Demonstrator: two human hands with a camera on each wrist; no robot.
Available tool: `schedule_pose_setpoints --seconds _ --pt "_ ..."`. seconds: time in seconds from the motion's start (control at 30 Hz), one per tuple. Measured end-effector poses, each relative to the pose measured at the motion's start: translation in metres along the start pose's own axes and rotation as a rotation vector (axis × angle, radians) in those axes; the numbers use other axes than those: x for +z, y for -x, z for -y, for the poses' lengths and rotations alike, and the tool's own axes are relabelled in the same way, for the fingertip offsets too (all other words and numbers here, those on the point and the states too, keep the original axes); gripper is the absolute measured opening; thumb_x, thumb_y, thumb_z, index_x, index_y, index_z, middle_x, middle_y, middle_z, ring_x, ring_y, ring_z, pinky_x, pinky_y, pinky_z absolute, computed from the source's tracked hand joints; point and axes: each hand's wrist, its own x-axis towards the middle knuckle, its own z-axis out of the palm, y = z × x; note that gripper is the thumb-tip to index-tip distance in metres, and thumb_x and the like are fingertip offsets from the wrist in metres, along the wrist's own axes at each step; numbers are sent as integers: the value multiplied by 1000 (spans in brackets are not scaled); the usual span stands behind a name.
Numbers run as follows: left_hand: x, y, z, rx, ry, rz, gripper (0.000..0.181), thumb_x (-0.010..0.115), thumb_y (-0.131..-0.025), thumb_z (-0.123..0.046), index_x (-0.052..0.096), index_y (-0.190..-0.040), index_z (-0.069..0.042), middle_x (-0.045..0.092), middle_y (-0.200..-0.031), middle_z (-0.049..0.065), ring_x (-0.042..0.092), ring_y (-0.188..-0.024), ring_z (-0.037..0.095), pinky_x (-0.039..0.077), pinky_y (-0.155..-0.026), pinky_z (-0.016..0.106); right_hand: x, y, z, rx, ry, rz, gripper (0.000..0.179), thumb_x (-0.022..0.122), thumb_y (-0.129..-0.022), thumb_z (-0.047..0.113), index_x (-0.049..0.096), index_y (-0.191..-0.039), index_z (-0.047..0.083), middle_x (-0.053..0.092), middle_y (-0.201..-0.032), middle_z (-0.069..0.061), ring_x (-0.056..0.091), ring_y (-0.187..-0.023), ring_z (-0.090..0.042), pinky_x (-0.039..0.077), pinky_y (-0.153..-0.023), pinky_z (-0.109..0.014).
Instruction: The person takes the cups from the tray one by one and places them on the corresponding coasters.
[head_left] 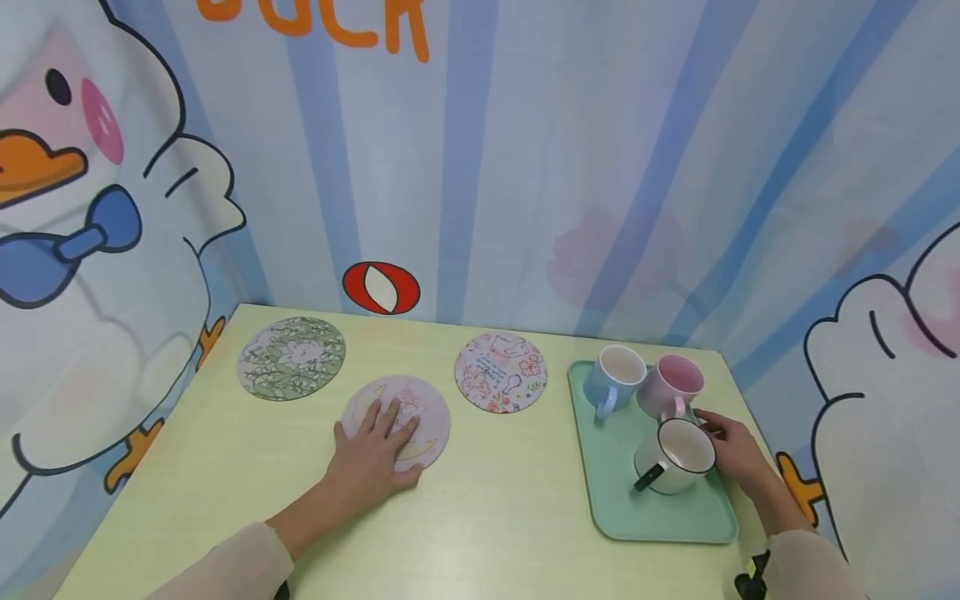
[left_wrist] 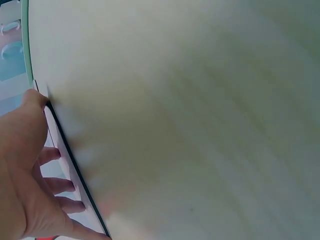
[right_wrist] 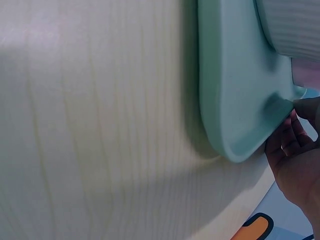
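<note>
In the head view, my left hand (head_left: pixel 371 454) rests with spread fingers on a round pink coaster (head_left: pixel 435 408) with a cartoon print. The left wrist view shows the thumb at the coaster's dark edge (left_wrist: pixel 75 165) and the fingertips on its top. My right hand (head_left: pixel 733 450) is at the right side of a green tray (head_left: pixel 622 508). In the right wrist view, its thumb lies on the tray rim (right_wrist: pixel 272 127) with the fingers curled below outside. On the tray stand a white mug (head_left: pixel 678 458) with a black handle, a blue mug (head_left: pixel 606 392) and a pink mug (head_left: pixel 671 387).
A green floral round coaster (head_left: pixel 292 358) lies at the table's back left. Another round coaster (head_left: pixel 501 372) with flowers is at the back middle. Behind the pale wood table (head_left: pixel 487 500) hangs a striped cartoon curtain (head_left: pixel 525 167).
</note>
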Motion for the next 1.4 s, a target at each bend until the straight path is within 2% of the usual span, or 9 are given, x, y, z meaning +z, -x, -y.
schedule_pose_setpoints --seconds 0.43,0.63,0.8,0.97,1.07,1.23,1.4 --pt "-10 -4 4 22 46 3 76 66 -95 -60 53 -158 -20 35 -169 18 26 -157 45 26 -101 90 0 0 0 7 -2 -1 52 50 -112 15 40 -156 -10 59 -129 -35 59 -107 -39 53 -79 -29" --pt "0 1 2 12 38 -66 74 64 -95 -60 53 -158 -22 36 -169 17 27 -156 47 26 -102 90 0 0 1 8 -13 -7 51 50 -112 15 42 -155 -11 60 -126 -33 59 -103 -37 52 -75 -29" --pt "7 6 -8 -27 -5 -91 73 57 -98 -64 53 -158 -23 36 -169 17 28 -154 50 30 -98 90 0 1 0 5 -26 -3 51 51 -112 15 42 -155 -11 61 -124 -32 59 -102 -35 52 -74 -28" --pt "9 8 -18 -69 -20 -89 71 55 -101 -64 53 -158 -23 37 -168 17 27 -154 51 31 -99 89 1 1 0 4 -29 -9 51 51 -112 15 41 -155 -11 61 -124 -32 59 -103 -36 52 -74 -28" --pt "9 8 -20 -73 -15 -88 66 56 -103 -60 54 -157 -23 38 -168 17 28 -154 51 29 -100 90 1 2 1 10 -25 -6 51 50 -112 15 40 -155 -11 59 -126 -34 59 -104 -37 52 -75 -28" --pt "8 3 -17 -58 15 -68 64 58 -103 -57 54 -157 -24 36 -169 17 24 -155 52 23 -101 92 0 3 2 18 -22 0 51 50 -112 14 40 -156 -10 59 -128 -35 59 -106 -39 53 -77 -28" --pt "2 -3 -13 -50 21 -60 63 60 -103 -55 54 -157 -23 37 -168 17 25 -155 52 23 -101 92 0 2 2 18 -21 -1 52 50 -112 16 40 -156 -10 58 -130 -35 59 -107 -38 53 -77 -28"
